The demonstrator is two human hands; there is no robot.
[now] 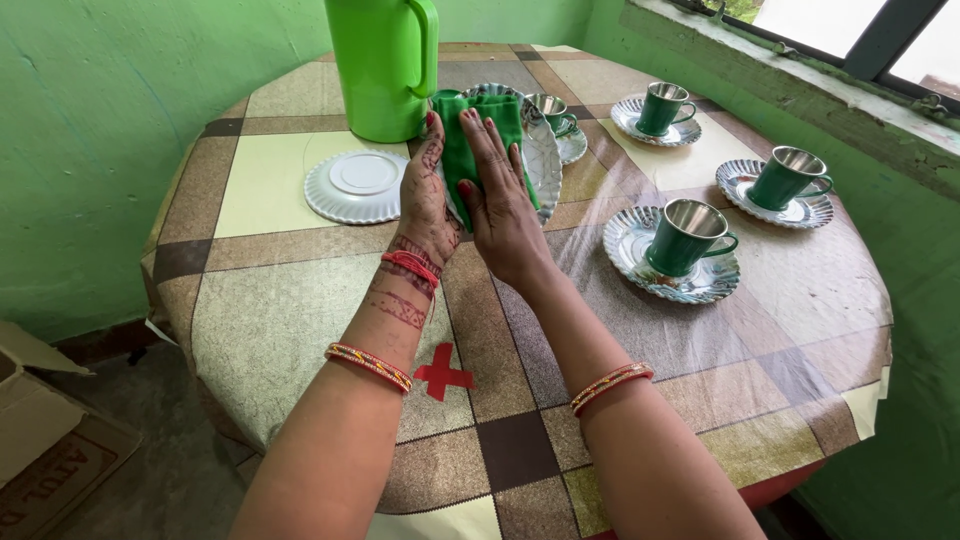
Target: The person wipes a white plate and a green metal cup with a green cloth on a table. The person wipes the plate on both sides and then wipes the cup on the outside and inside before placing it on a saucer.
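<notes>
The left hand (428,190) props a steel saucer (535,150) up on edge, tilted off the table (300,300) just right of the green jug (383,65), fingers clasped round its left rim, while the right hand (500,200) lies flat, fingers spread, pressing a green cloth (470,150) against the saucer's face; neither hand is clenched. To wipe well here, I judge the left hand should hold the rim firmly so the saucer does not swivel, and the right should keep its palm broad on the cloth, work out into the fluted edge, and keep the saucer's top clear of the jug beside it. As for containers: the jug stands upright with its handle toward the saucer, and its contents cannot be seen. Below and left of the jug lies a white plate (358,185), bare. Right of the jug four green cups with steel insides sit on saucers; the nearest cup (688,235) and the rightmost cup (790,178) look empty, while the far cup (662,107) and the cup (553,112) behind the wiped saucer are too small or hidden to tell.
</notes>
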